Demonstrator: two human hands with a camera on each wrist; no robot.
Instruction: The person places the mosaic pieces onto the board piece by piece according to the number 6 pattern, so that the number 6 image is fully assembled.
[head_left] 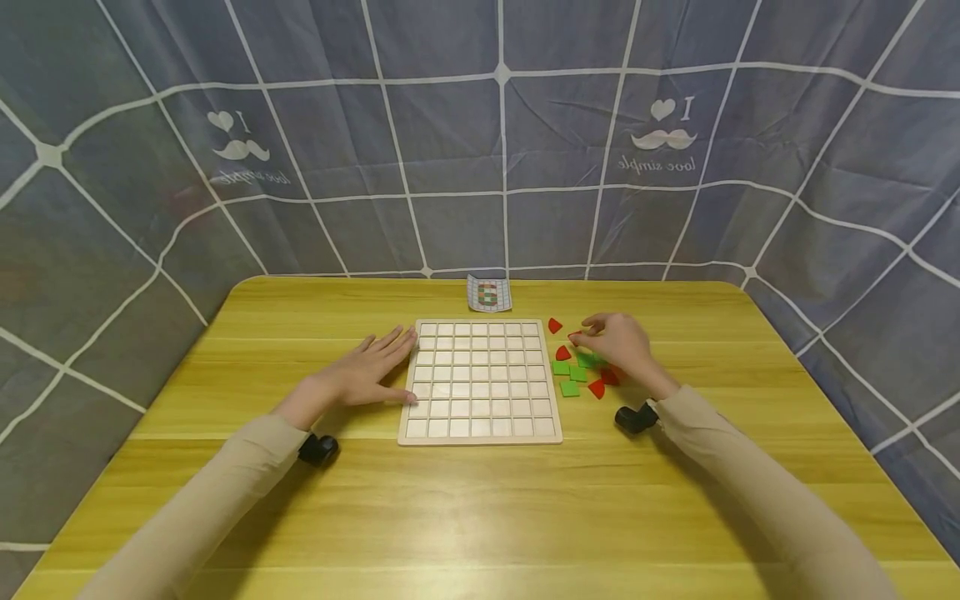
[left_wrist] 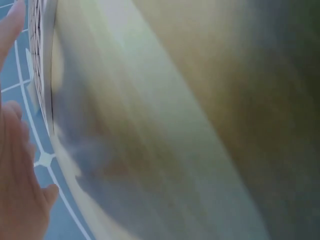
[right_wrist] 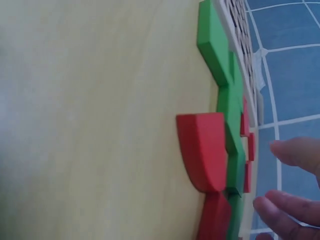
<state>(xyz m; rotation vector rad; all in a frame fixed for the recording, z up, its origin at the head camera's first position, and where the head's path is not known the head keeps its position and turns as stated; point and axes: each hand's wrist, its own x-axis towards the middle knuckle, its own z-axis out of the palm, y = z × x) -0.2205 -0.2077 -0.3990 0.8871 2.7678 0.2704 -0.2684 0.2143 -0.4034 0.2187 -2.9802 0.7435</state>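
A white square grid board [head_left: 480,442] with bare cells lies on the wooden table. My left hand [head_left: 367,372] rests at its left edge, fingers spread and straight, thumb tip over the rim. Beyond the board's right side, my right hand [head_left: 622,340] reaches over loose pieces, its fingertips right at a red quarter-round piece [head_left: 574,337]. In the right wrist view, the thumb [right_wrist: 292,151] and fingers are apart with nothing showing between them. Near this hand lie green square tiles [head_left: 570,388] and more red quarter-round pieces, such as one red piece [right_wrist: 204,150] in front of the green tiles.
Behind the board lies a small paper card [head_left: 489,294] printed with a coloured grid pattern. A grey curtain [head_left: 450,167] with white lines hangs around the table's back and sides. Black wrist cameras [head_left: 318,451] sit below both hands.
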